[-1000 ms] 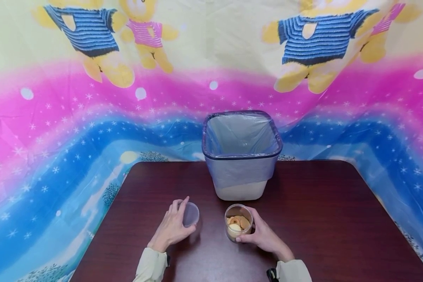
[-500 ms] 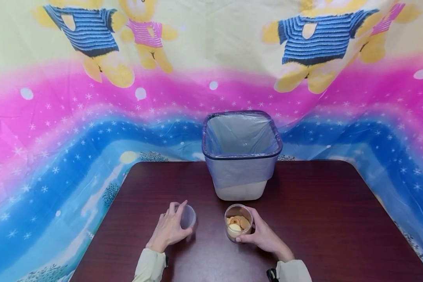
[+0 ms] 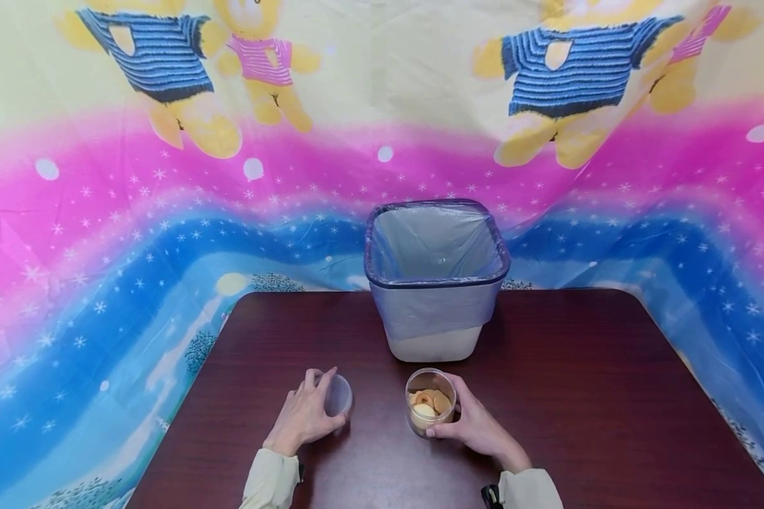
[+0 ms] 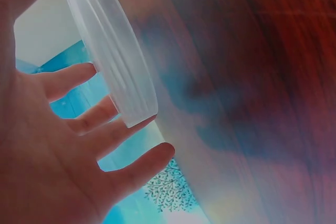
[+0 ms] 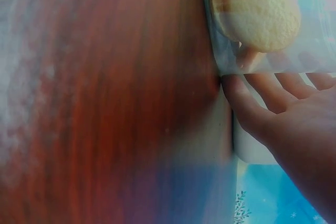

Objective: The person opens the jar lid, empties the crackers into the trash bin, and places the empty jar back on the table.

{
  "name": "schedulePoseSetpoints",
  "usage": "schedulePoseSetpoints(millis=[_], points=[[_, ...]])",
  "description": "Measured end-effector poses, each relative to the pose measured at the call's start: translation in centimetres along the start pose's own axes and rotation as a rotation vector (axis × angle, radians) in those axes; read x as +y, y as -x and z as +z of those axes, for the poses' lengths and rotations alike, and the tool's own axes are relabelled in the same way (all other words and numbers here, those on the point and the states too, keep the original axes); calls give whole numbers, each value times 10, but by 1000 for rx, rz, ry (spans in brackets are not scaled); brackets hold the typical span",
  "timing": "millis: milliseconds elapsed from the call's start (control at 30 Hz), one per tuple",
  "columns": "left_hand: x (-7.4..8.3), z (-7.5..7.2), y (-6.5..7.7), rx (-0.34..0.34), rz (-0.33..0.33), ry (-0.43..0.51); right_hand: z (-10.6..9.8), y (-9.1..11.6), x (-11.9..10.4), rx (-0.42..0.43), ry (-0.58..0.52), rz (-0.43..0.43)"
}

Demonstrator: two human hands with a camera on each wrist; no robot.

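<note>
My left hand (image 3: 305,413) holds a round translucent plastic lid (image 3: 339,397) by its edge, just over the left part of the table. Up close in the left wrist view, the lid (image 4: 113,56) has a ridged side, with the thumb at one end and fingers along the other. To the right, my right hand (image 3: 474,424) grips a clear, uncovered jar (image 3: 412,423) on the table from its right side. Round pale-brown cookies (image 3: 429,401) lie inside it. One cookie (image 5: 262,11) shows through the jar's wall in the right wrist view, fingers beneath the jar's edge in that image.
A pale bin (image 3: 439,346) with a dark rim and a clear plastic liner stands at the back of the table, just behind the jar. The dark wood table (image 3: 579,396) has rounded far corners. A printed cloth (image 3: 305,170) with bears hangs behind it.
My left hand has shifted slightly left and down with the lid, mostly in the first half second. My right hand, the jar and the bin have stayed put.
</note>
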State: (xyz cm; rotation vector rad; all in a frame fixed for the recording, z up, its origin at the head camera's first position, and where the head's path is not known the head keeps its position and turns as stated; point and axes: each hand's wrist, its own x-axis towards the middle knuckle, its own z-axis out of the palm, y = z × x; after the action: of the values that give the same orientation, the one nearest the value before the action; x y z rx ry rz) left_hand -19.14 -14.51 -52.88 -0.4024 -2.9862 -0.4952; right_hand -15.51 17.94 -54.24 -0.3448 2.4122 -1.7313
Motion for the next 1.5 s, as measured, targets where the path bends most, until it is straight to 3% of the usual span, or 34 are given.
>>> schedulePoseSetpoints(millis=[267, 700, 1033, 1500], points=[[-3, 3, 1, -18, 1, -5, 1, 1, 0, 22, 26, -49], [-5, 1, 0, -116, -55, 33, 0, -2, 0, 21, 26, -9], [-3, 0, 1, -144, -68, 68, 0, -2, 0, 11, 19, -29], [-6, 2, 4, -167, -57, 105, 1, 0, -2, 12, -2, 28]])
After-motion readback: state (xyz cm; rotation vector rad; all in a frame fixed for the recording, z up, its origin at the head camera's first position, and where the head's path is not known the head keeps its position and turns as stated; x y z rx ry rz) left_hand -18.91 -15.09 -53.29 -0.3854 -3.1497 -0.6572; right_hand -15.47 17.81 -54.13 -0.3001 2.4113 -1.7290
